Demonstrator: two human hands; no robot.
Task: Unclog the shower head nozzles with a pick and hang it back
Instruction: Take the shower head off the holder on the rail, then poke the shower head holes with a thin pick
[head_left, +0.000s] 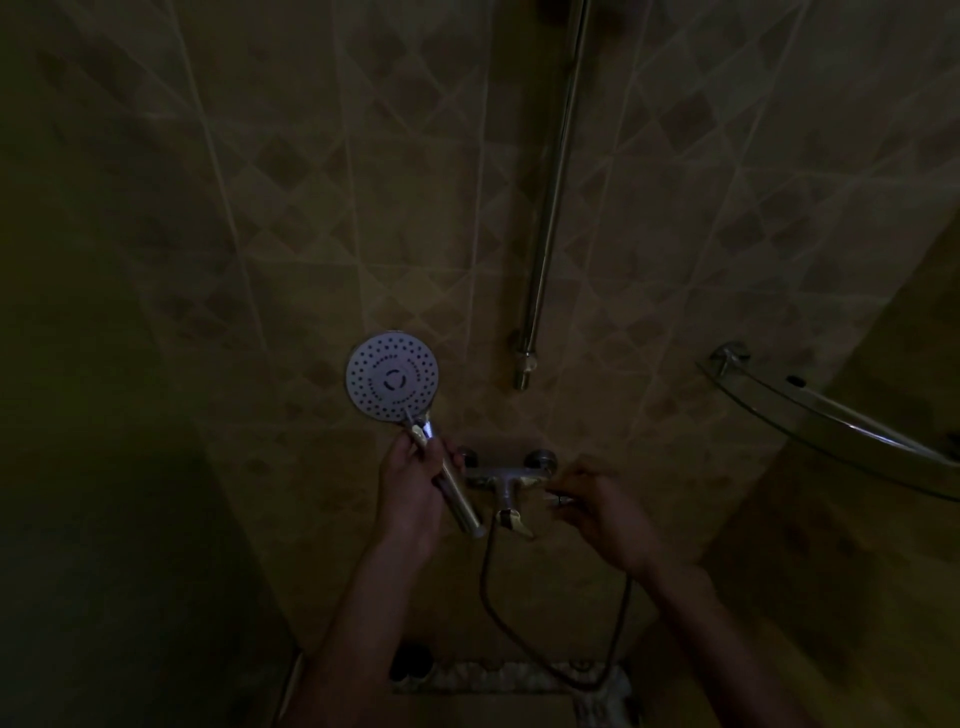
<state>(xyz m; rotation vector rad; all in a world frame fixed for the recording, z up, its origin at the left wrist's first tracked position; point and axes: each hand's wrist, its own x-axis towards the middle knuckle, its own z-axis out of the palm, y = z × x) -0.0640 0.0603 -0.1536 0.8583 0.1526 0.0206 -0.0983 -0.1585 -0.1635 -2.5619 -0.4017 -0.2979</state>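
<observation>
In the dim head view, the round shower head (392, 377) faces me, its pale nozzle plate dotted with dark holes. My left hand (413, 486) grips its chrome handle (451, 480) below the plate. My right hand (597, 506) is to the right, level with the wall tap, its fingers pinched on a small thin pick (558, 499) whose tip points left. The pick is well apart from the nozzle plate. A dark hose (498, 618) loops down from the handle's end.
A chrome mixer tap (511, 478) sits on the tiled wall between my hands. A vertical chrome rail (553, 197) rises above it. A curved glass corner shelf (831, 421) juts out at the right. The floor edge lies below.
</observation>
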